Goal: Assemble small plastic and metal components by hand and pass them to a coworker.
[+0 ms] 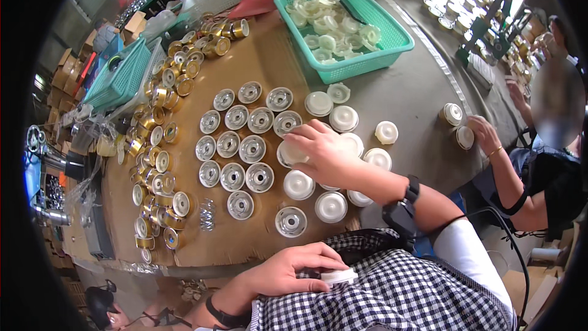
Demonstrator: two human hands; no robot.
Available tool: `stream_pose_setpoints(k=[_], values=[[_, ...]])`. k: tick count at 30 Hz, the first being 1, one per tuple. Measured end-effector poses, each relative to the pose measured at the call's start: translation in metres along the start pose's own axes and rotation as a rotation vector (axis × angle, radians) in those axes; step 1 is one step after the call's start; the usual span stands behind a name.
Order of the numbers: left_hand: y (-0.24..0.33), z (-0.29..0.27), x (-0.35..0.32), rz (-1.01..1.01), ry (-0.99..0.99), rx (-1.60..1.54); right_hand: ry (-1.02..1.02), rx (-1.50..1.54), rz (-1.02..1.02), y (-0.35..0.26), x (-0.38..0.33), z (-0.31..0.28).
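My right hand [327, 152] reaches over the board with its fingers curved round a white plastic cap [292, 154] in the group of round pieces. Low in front of the checked apron, my left hand [294, 273] grips another white plastic cap [339, 277] between thumb and fingers. Left of my right hand stand rows of round metal cups [252, 148] with shiny silver insides and a hole in the middle. Around and beyond that hand are several cups topped with white caps [331, 206]. One uncapped cup [291, 222] sits near the table's front edge.
A green basket [367, 64] of loose white caps stands at the back. Gold-coloured cups [161, 159] lie heaped along the left, near a metal spring [207, 214]. At the right, another person's hand [484, 135] touches capped pieces [465, 137]. A cable [517, 251] hangs by my right arm.
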State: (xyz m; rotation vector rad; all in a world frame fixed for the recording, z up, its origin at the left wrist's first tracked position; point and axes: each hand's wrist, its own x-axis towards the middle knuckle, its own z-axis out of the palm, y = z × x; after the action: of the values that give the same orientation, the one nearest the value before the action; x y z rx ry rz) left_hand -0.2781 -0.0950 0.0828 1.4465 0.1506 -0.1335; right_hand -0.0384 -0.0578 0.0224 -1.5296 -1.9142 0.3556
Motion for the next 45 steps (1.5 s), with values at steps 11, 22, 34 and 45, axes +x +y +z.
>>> stream_pose_setpoints(k=[11, 22, 34, 45], values=[[-0.012, 0.007, -0.018, -0.041, 0.173, -0.509, 0.057, -0.059, 0.014, 0.005, 0.002, 0.005], [-0.055, 0.001, -0.017, 0.047, 1.044, 0.762, 0.069, -0.249, 0.478, 0.103, -0.114, -0.077], [-0.077, 0.008, -0.003, -0.125, 1.108, 0.942, 0.257, -0.125, 0.429, 0.063, -0.032, -0.075], [-0.074, 0.0, 0.012, -0.014, 1.043, 0.894, -0.111, -0.292, 0.112, 0.043, 0.076, 0.032]])
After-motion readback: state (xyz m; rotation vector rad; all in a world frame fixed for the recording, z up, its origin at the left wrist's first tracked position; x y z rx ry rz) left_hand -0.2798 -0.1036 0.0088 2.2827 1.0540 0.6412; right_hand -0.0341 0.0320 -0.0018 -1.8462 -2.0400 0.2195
